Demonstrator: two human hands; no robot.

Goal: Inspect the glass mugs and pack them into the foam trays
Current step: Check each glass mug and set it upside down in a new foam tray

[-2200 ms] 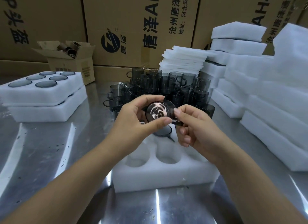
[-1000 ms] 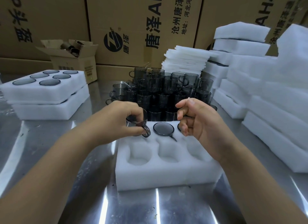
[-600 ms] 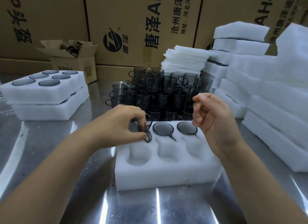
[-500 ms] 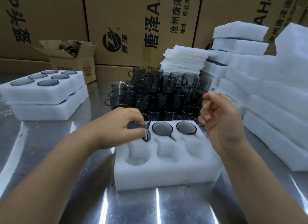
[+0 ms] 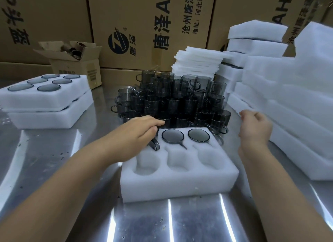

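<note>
Head cam: left hand lies flat, fingers pretty much straight, pressing a mug into the far-left pocket of the foam tray. Just right of those fingers sit two more mugs, with three empty pockets nearer. The right hand hovers loosely curled, holding nothing.
</note>
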